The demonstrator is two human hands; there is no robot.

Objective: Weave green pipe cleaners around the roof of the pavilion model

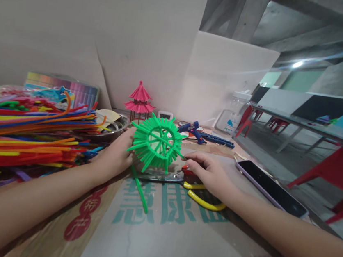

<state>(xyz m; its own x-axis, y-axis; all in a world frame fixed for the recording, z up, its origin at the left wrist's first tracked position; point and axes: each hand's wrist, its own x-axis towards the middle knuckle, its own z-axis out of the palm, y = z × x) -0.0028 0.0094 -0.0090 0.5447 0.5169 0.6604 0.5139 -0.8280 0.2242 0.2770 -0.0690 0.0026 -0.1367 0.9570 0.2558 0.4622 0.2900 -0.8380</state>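
Observation:
A round green pipe-cleaner piece (pixel 174 140) with many spokes around a ring and crossing strips inside it is held up above the table. My left hand (pixel 121 151) grips its left edge, the fingertips partly hidden behind the spokes. At its lower right, my right hand (pixel 212 172) has thumb and fingers pinched at the tip of one spoke. Under the piece and my right hand lie scissors (pixel 206 200) with yellow and black handles. A loose green pipe cleaner (pixel 140 191) lies on the table below the piece.
Bundles of coloured pipe cleaners (pixel 29 124) fill the left side, before a marker set (pixel 82 93). Behind stand a pink pagoda model (pixel 139 99), a metal bowl (pixel 119 126) and a blue glue gun (pixel 192 130). A phone (pixel 271 187) and a plastic bottle (pixel 232 113) are on the right.

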